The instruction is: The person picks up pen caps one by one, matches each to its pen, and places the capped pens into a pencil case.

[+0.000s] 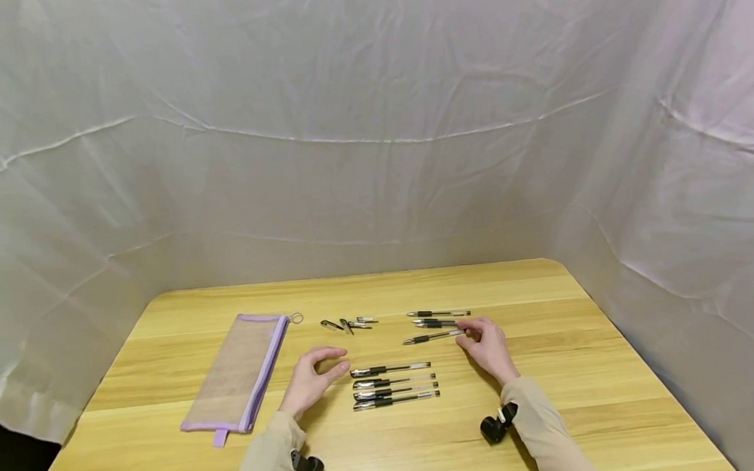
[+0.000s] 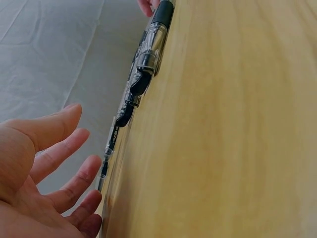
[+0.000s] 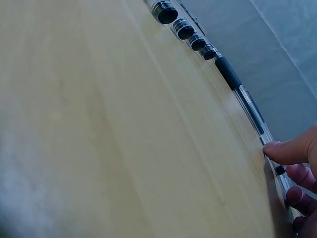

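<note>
My right hand [image 1: 490, 348] pinches the rear end of an uncapped black gel pen [image 1: 426, 338] between thumb and fingers. In the right wrist view, the thumb [image 3: 287, 150] lies against the clear barrel, low over the table. Two more uncapped pens [image 1: 441, 313] lie just beyond it, tips to the left. My left hand [image 1: 308, 379] hovers with loosely bent, parted fingers and nothing between them. Right beside it, several capped pens [image 1: 395, 401] lie in a stacked row, their clips at the left, also seen in the left wrist view.
Several loose black-and-clear pen caps [image 1: 347, 325] lie in a small group at the back middle. On the left is a mesh zip pouch [image 1: 229, 377] with lilac edging and a ring at its far corner. Grey fabric [image 1: 374, 192] hangs around the wooden table [image 1: 599, 410].
</note>
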The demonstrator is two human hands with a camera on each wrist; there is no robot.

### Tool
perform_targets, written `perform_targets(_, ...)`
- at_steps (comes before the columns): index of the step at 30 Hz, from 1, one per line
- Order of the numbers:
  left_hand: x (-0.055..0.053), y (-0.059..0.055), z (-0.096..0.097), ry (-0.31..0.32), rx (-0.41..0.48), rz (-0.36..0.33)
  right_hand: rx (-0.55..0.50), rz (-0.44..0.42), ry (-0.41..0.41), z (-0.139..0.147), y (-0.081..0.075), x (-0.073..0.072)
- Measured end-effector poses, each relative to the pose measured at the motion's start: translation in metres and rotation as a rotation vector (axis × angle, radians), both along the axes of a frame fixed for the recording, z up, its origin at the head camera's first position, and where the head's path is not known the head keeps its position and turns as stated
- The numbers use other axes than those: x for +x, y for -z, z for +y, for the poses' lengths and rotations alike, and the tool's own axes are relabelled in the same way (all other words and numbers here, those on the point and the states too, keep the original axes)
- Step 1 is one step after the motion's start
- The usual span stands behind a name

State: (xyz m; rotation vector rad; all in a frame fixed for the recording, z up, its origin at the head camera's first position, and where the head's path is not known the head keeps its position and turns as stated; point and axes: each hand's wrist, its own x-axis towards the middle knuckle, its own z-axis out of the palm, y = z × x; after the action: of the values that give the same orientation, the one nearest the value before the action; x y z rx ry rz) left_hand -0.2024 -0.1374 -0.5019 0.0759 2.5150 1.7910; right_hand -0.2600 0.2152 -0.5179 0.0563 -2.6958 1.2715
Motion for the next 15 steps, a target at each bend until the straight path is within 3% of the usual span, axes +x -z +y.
perform_targets(15, 0.0001, 0.0004, -0.0004, -0.003, 0.003, -0.010, 0.033, 0.026, -0.008, 0.0014, 0.0035, -0.0016)
